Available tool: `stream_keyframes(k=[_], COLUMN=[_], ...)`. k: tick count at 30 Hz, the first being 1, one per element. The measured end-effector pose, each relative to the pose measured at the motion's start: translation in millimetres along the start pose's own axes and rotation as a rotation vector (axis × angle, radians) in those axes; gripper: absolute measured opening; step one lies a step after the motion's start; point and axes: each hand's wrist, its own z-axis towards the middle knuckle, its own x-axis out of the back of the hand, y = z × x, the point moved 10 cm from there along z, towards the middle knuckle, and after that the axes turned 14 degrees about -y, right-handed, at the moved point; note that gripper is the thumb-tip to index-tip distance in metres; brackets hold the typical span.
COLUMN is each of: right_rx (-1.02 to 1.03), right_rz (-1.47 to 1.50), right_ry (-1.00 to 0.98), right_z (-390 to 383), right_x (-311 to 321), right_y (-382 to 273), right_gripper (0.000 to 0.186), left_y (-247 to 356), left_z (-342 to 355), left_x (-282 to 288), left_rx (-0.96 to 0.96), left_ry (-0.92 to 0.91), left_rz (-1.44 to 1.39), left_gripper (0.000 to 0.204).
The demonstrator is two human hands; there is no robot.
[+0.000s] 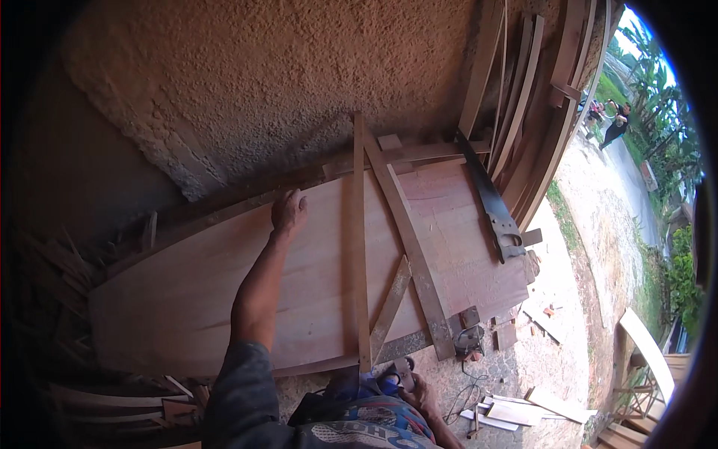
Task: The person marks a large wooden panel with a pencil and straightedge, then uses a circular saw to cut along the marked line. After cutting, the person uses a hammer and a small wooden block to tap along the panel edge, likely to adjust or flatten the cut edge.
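A large pale plywood panel (172, 307) lies before me with two long crossed battens (360, 247) and a short diagonal strip (389, 303) on it. My left hand (290, 213) is at the panel's far edge, fingers curled over it. My right hand (419, 395), low at the near edge, holds a grey and blue tool (404, 370) that I cannot make out fully, close to the battens' near ends. A black handsaw (486, 194) lies across the panel's right part. A power tool (470, 340) sits just off the near edge, right of the battens.
A rough wall (247, 67) backs the panel. Long timbers (527, 67) lean at the right. Offcuts (523, 411) and a cord (464, 396) lie on the ground. Scrap wood (56, 284) piles at left. Another person (617, 123) is out on the path; a curved board (647, 352) stands at lower right.
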Motion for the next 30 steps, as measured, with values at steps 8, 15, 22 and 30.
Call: stream_keyframes(k=[8,15,22,30], right_rx=[0.017,0.1,0.118,0.283], right_rz=[0.027,0.056,0.826,1.023], right_ry=[0.009,-0.044,0.436,0.251], right_z=[-6,-12,-28,26], right_x=[1,15,79,106], right_y=[-11,-31,24,-12], right_gripper=[0.063,0.068,0.06,0.044], left_y=[-23,-34,60,225], left_z=[49,43,-78,-253], left_x=[-33,-37,-35,-78], left_rx=[0.032,0.009,-0.284,-0.486], left_ry=[-0.196,-0.116,0.071,-0.256], left_rz=[0.095,0.135,-0.147,-0.312], left_gripper=[0.049,0.044,0.052,0.076])
